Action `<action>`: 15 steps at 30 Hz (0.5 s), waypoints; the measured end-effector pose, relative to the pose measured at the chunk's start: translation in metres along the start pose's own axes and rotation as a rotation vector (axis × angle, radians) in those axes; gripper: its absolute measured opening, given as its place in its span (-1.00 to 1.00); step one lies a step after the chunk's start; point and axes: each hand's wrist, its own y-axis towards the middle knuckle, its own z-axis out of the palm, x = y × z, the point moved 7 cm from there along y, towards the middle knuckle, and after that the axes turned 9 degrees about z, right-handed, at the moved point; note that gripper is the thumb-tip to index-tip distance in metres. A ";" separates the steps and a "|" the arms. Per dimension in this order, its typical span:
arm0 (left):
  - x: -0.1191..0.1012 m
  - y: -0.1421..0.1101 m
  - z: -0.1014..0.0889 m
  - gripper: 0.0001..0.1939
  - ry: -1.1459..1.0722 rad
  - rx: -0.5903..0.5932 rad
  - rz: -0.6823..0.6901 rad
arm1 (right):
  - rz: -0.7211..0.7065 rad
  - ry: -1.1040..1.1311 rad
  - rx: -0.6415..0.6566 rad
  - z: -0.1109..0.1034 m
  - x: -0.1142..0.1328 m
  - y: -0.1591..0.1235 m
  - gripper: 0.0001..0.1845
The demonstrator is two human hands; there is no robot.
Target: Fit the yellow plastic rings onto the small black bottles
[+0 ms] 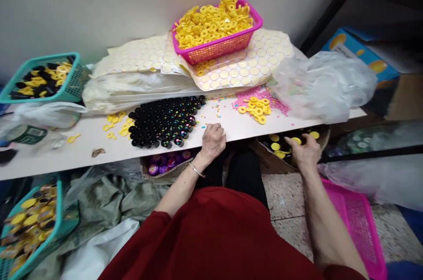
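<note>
My left hand [214, 140] is closed in a fist at the front edge of the white table [231, 123]; whatever it may hold is hidden. Just left of it stand black cups [161, 117] in close rows, some with small coloured beads in them. Below the tabletop on the right, my right hand [306, 152] reaches into a cardboard box [264, 152] of black pieces with round yellow tops [275, 146]. Its thumb and fingers are apart, with one yellow top [296, 141] showing between them; I cannot tell whether they touch it.
A pink basket [218, 50] of yellow ring pieces rests on sticker sheets [244, 70] at the back. Pink beads [261, 97], yellow rings [256, 108] and a plastic bag [330, 81] lie right. Teal baskets [71, 88] stand left; purple items [165, 165] fill a box under the table.
</note>
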 end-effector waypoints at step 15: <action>0.086 0.002 -0.050 -0.85 0.327 0.002 -0.550 | -0.360 0.005 -0.045 0.028 0.105 -0.021 -0.68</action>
